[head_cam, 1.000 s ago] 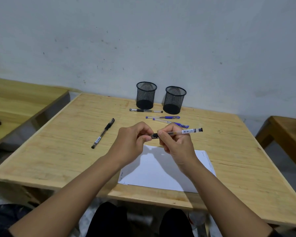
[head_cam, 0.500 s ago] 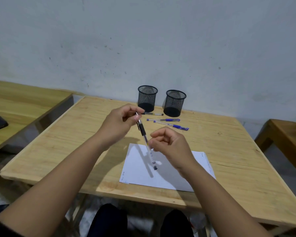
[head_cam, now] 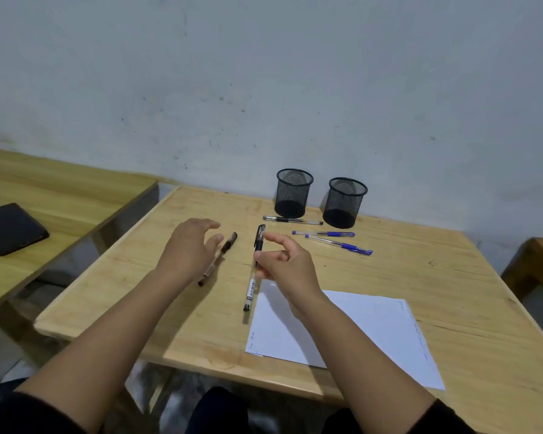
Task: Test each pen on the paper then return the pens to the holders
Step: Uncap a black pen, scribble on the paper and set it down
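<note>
**Right hand pinching a black pen beside the paper, left hand spread over another**

Nearest to me, I am seeing the white paper (head_cam: pixel 358 333) lying flat on the wooden worktop (head_cam: pixel 452 277), faint marks showing along its left and right edges. My right hand (head_cam: pixel 287 264) is hanging above the paper's far left corner, thumb and fingers curled and pinching a black capped pen (head_cam: pixel 254 270). That pen is pointing steeply away from me, its labelled end low by the paper's left edge and its clip end up near my forefinger; whether its low end is touching the worktop I cannot tell.

Just left of it, my left hand (head_cam: pixel 188 249) is hovering with fingers spread and relaxed, gripping nothing. Under its fingertips a second black pen (head_cam: pixel 218 258) is lying slantwise on the worktop, blurred; I cannot tell if the fingers are touching it.

Further back, two blue pens (head_cam: pixel 333 239) are lying close together to the right, and a black-gripped clear pen (head_cam: pixel 292 220) is lying crosswise just before the holders. The two black mesh holders (head_cam: pixel 318 195) are standing upright side by side near the wall, apart from each other.

On the neighbouring bench at far left, a dark flat device (head_cam: pixel 11 228) is lying.
</note>
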